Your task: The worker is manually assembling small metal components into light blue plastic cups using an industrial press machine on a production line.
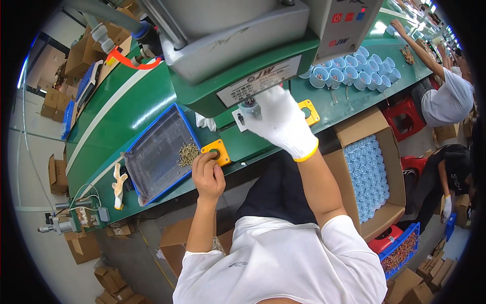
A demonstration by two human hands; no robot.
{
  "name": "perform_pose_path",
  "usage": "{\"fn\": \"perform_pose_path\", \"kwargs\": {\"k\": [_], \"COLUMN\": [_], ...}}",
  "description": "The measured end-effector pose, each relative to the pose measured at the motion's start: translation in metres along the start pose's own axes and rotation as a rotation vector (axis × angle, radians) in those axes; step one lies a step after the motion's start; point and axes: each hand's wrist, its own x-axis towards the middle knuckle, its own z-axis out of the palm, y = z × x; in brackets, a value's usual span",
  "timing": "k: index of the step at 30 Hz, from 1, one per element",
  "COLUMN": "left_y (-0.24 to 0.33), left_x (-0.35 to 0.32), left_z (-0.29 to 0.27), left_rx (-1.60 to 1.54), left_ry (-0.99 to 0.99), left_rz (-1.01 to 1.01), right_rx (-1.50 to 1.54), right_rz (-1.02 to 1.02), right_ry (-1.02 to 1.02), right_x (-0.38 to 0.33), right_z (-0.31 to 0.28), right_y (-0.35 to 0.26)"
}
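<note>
My bare left hand (208, 175) rests against a yellow push-button box (216, 152) at the bench's front edge. Its fingers are loosely bent, a fingertip touches the dark round button, and nothing is held. My right hand (284, 120), in a white knit glove with a yellow cuff, reaches under the head of a green and grey press (240, 55). It grips a small translucent cup (251, 110) with something dark inside, over a pale metal plate (240, 121). The press head and the glove hide part of the cup. Just right of the glove sits a second yellow button box (310, 112).
A blue-rimmed tray (157, 152) holds small brass-coloured parts; a glove (118, 186) lies beside it. Many light-blue cups (349, 71) stand on the green bench. An open carton (349, 133) of stacked cups is at my right. Co-workers (445, 96) sit further right.
</note>
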Motion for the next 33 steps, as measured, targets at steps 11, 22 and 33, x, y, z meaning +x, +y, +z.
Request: {"fn": "perform_pose_path", "kwargs": {"k": [11, 22, 33], "left_y": [-0.008, -0.015, -0.015], "left_x": [-0.001, 0.015, 0.039], "left_z": [0.014, 0.011, 0.017], "left_rx": [0.134, 0.18, 0.041], "left_ry": [0.001, -0.081, -0.021], "left_rz": [0.032, 0.073, -0.086], "right_rx": [-0.237, -0.198, 0.113], "right_rz": [-0.425, -0.295, -0.17], "right_ry": [0.574, 0.392, 0.593], "right_x": [-0.086, -0.075, -0.075], "right_z": [-0.021, -0.03, -0.004], "right_y": [0.127, 0.146, 0.153]}}
